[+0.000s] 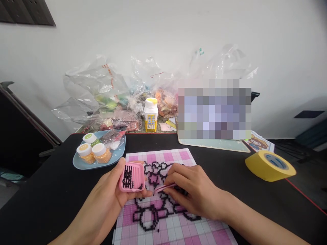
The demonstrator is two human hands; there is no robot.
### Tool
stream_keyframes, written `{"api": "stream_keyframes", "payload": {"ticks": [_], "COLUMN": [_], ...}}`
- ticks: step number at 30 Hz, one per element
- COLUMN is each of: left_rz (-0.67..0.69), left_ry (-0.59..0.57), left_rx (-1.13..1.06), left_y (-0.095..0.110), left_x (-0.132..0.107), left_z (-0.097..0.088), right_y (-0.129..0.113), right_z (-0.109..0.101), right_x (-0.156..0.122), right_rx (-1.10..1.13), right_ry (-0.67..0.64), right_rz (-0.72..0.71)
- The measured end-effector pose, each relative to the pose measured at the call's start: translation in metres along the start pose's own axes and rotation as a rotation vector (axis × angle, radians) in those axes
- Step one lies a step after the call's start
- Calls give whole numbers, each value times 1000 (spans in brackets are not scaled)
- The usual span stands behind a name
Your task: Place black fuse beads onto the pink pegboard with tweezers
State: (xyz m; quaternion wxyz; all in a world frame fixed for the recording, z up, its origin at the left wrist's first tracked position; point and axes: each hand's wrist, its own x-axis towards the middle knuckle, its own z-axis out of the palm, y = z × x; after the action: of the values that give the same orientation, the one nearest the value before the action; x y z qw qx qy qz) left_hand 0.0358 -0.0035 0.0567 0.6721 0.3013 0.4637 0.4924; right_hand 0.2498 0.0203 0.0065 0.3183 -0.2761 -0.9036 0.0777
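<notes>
My left hand [112,190] grips a small pink ridged tray [138,175], tilted toward me, with black beads [127,177] lined up in its grooves. In my right hand [194,190] is a pair of pink tweezers [163,187], pinched between the fingers, its tip pointing left just above the pegboard. Beneath both hands lies a pink-and-white checked pegboard [178,234]. Black beads form an outline pattern [148,228] on it, partly hidden by my hands. Whether the tweezers' tip carries a bead is too small to tell.
A blue plate [120,158] on the left holds bead jars [102,153] and a small bag. Behind stand a white-and-yellow bottle [151,115] and plastic bags [102,85]. At right are a yellow tape roll [268,165] and a pale board [214,145] under a blurred patch.
</notes>
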Motion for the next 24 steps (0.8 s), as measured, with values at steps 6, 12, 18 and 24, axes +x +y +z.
{"api": "stream_keyframes", "payload": {"ticks": [6,12,18,24], "left_rz": [16,18,1,8], "left_ry": [-40,14,-7,-19], "left_rx": [6,-8,-36,-29], "left_y": [-2,-3,-5,-5], "left_x": [1,2,3,4], "left_z": [-3,-4,-7,-8], "right_y": [1,1,3,3], "right_z": [0,1,1,0], "right_x": [0,0,0,-1], "right_rx": [-3,-30,-48,-57], "right_ry": [2,26,54,57], "right_rz": [4,10,15,11]}}
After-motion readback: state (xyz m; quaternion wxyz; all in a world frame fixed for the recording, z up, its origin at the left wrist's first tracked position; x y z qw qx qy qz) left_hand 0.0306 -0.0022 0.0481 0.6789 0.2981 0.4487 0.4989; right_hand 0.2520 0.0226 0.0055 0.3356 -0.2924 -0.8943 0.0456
